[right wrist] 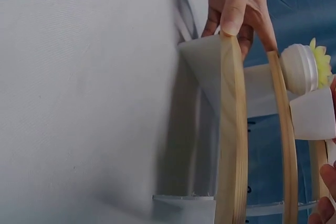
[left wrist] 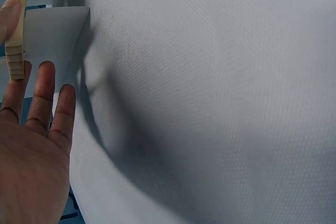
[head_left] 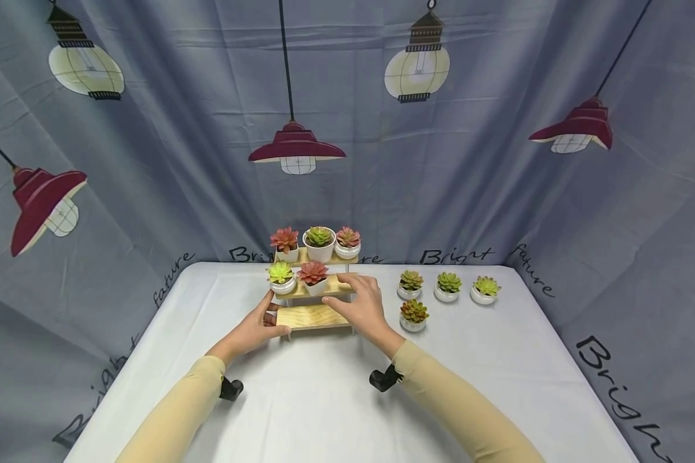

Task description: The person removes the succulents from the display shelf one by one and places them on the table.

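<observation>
A three-tier wooden shelf stand with pale side panels stands at the back of the table. My left hand holds its left end: the thumb lies on the bottom board's end and the index finger reaches the middle board. My right hand is at the middle board's right end, thumb and index spread, with no pot between them. Just left of it, a red succulent in a white pot sits on that board, beside a yellow-green succulent. The bottom board carries no pot.
The top board holds a red succulent, a green succulent and a pinkish succulent. Right of the stand, several potted succulents stand on the white table, the nearest a brownish-green succulent. A grey-blue curtain hangs behind.
</observation>
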A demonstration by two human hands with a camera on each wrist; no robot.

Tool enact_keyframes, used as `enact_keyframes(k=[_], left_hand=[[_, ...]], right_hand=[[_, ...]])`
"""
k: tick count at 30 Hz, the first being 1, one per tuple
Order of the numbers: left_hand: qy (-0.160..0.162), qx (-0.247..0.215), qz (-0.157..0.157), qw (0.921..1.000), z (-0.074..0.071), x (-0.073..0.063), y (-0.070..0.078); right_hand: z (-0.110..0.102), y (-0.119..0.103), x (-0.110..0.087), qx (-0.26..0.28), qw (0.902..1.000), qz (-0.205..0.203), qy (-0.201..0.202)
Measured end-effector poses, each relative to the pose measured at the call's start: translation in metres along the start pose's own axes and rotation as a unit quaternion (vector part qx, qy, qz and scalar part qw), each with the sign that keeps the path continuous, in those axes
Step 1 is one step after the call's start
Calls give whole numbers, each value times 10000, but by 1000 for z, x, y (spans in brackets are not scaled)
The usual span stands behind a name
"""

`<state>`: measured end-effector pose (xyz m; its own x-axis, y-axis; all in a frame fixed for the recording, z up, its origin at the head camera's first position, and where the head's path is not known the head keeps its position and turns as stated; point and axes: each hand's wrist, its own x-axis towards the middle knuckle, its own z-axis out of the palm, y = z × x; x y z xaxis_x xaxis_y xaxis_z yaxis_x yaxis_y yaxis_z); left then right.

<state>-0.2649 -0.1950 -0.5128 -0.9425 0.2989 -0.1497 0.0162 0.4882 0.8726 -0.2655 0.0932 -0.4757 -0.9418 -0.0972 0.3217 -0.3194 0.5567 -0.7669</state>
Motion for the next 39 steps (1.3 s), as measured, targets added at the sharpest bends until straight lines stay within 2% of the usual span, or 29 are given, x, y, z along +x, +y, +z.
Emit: enact_keyframes(k=[7,13,22,29,39], left_hand=[[-13,-5,30,10000,0,-1,1],[-44,-99,52,9999,-1,1,-2],[-15,7,71,10000,-1,1,-3],[8,-4,81,10000,-1,0,-3],[-7,1,201,9998,-1,0,-2]], right_hand=[[9,0,4,-65,9999,-42,94],[13,-3,7,-179,9998,75,92],[20,-6,10,-282,9993,161,173],[28,-10,13,-186,9989,193,396],[44,-18,10,-135,9968,462,633]])
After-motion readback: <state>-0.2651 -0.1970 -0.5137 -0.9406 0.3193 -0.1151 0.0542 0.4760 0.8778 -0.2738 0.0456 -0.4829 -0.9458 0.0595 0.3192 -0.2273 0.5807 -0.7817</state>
